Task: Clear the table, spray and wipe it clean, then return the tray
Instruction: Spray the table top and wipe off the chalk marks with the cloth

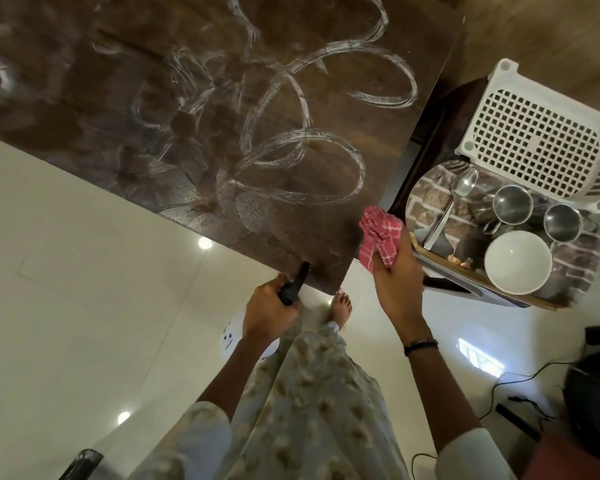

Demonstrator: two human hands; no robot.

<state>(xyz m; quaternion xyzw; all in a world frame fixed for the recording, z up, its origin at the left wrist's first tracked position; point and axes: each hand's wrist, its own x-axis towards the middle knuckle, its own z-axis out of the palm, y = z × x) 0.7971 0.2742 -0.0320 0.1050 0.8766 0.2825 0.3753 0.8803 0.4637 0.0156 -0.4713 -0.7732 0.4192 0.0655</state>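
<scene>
The dark brown table (101,81) fills the upper left, its top marked with looping wet wipe streaks (302,161). My left hand (267,313) grips the black trigger head of a spray bottle (293,284) at the table's near corner; the white bottle body (236,334) shows below my wrist. My right hand (395,275) holds a bunched pink checked cloth (378,233) just off the table's right edge. To the right, a brick-patterned tray (430,199) carries a white bowl (516,262), two steel cups (511,204) and a steel spoon (463,183).
A white perforated plastic basket (534,133) stands behind the tray on a dark side surface. The floor is pale glossy tile (84,289). My bare foot (342,306) is under the table corner. Black cables (520,382) and dark objects lie at the lower right.
</scene>
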